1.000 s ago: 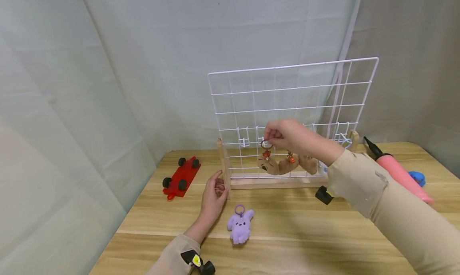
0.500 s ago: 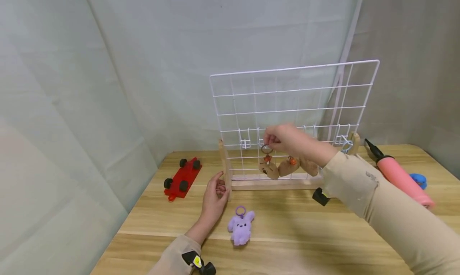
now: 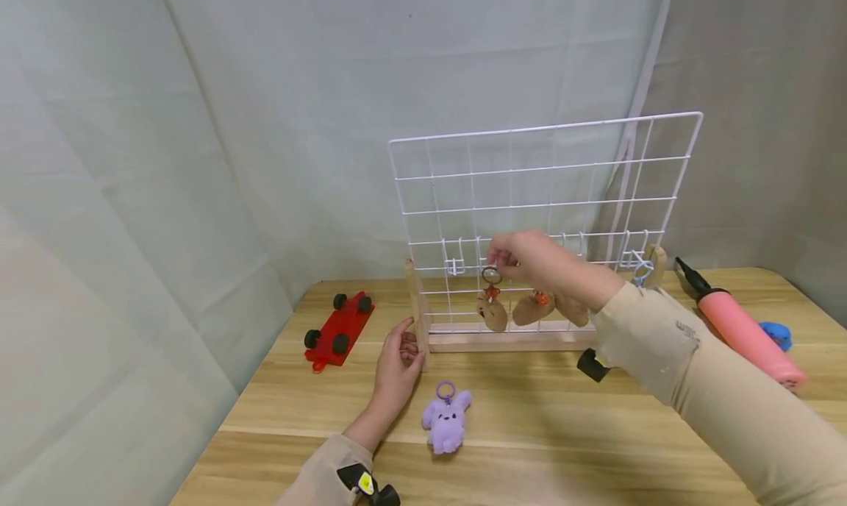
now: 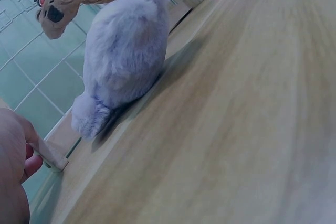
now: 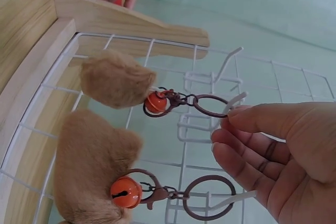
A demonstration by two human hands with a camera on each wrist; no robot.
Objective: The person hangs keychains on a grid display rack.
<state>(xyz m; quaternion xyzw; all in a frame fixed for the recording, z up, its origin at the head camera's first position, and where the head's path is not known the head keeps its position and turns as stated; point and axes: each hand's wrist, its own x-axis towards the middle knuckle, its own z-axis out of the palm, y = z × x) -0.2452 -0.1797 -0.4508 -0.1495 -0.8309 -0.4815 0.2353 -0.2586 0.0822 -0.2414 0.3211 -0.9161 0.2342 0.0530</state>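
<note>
My right hand pinches the dark metal ring of a brown plush keychain between thumb and index finger. In the right wrist view the ring overlaps a white hook on the wire grid rack. An orange bell hangs at the plush's top. Beside it another brown plush keychain hangs by its ring from the neighbouring hook. My left hand grips the rack's left wooden upright. A purple plush keychain lies on the table, right of that hand.
A red toy car chassis with black wheels lies at the left. To the right are a pink hand pump and a blue item. A light blue ring hangs at the rack's right end.
My right hand has come down a little with the keychain, and the brown plush now hangs more upright. The whole view has shifted slightly; my left hand has stayed on the upright.
</note>
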